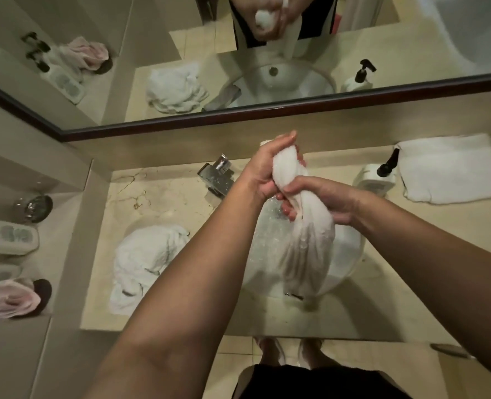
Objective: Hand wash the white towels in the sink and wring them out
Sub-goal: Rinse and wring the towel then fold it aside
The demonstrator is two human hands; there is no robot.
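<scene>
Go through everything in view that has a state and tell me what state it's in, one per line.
Left hand: gripping the towel's upper end.
Right hand: gripping its middle.
Wet towel: twisted, hanging over the sink.
Crumpled towel: heaped left of the sink.
Folded towel: flat on the counter, right.

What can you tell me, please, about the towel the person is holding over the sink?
The towel is white, wet-looking terry cloth, bunched into a twisted roll. The left hand grips its upper end, the right hand grips just below, and the loose lower part hangs down into the sink, near the faucet.
</scene>
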